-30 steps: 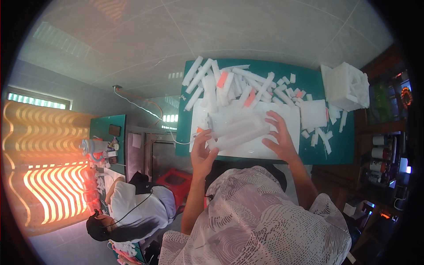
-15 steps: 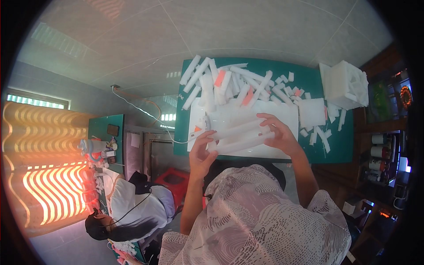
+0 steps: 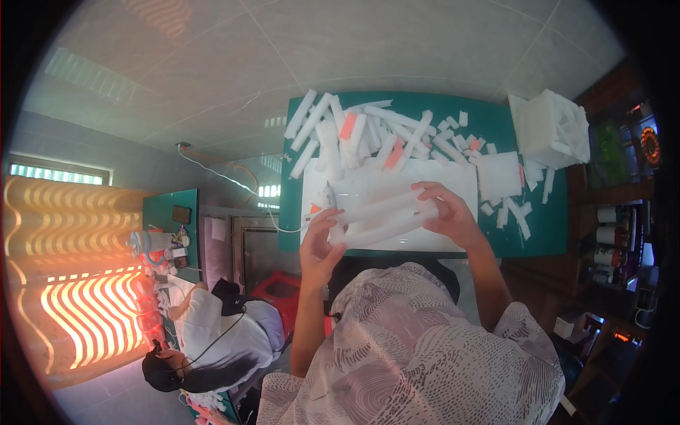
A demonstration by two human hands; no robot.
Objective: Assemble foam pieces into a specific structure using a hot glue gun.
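Note:
Between my two hands is a white foam frame (image 3: 386, 230) made of long strips with a gap between them, held above a white sheet (image 3: 453, 177). My left hand (image 3: 321, 243) grips its left end, thumb below and fingers above. The right end is pinched by my right hand (image 3: 449, 214). Just beyond my left fingers, a white glue gun (image 3: 329, 198) with an orange part lies on the sheet, partly hidden by the hand. A heap of white foam strips (image 3: 333, 138) covers the far side of the table, with a few pink pieces (image 3: 394, 153) among them.
A white foam box (image 3: 554, 131) stands at the table's far right corner. Near it lie a square foam block (image 3: 499, 175) and small offcuts. A white cord (image 3: 234, 184) runs from the wall to the table. At left, another person (image 3: 227, 326) sits by a red stool (image 3: 276, 287).
The foam frame and both hands have barely moved. The seated person at left has shifted slightly, an arm now bent over their table.

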